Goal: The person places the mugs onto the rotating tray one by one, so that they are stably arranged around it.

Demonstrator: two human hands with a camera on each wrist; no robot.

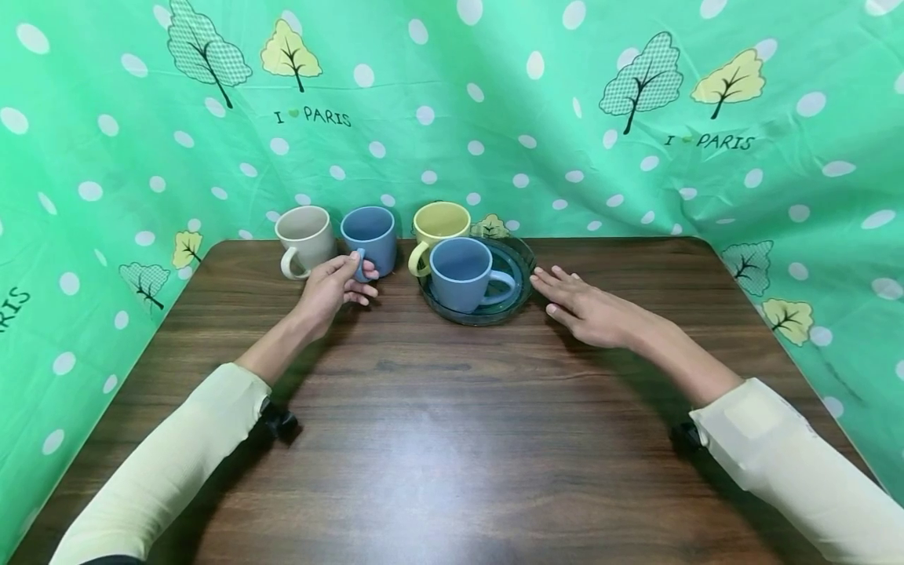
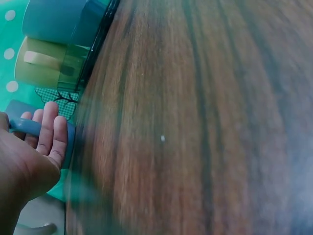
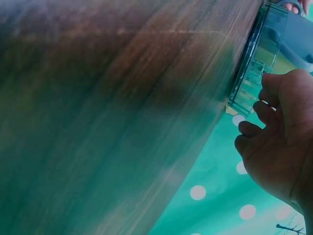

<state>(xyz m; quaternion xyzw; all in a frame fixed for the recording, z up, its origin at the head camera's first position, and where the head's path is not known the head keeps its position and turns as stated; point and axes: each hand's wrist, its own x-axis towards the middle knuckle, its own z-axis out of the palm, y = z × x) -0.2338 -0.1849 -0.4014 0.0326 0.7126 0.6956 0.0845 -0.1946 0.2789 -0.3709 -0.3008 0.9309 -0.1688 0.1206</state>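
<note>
My left hand [image 1: 330,289] pinches the handle of a blue mug [image 1: 374,235] standing upright at the back of the table. In the left wrist view, the thumb and fingers [image 2: 47,129] meet around that handle [image 2: 28,126]. A beige mug [image 1: 311,231] is to its left. Right of it lies a clear glass dish [image 1: 519,294] with a second blue mug [image 1: 459,275] in it. Behind that mug is a yellow mug [image 1: 441,220], its base hidden. My right hand [image 1: 589,310] has its fingers extended at the dish's right rim; whether they touch I cannot tell.
The dark wooden table [image 1: 424,431] runs toward me from the row of mugs. A green dotted cloth [image 1: 452,118] with printed trees hangs right behind the back edge and down both sides.
</note>
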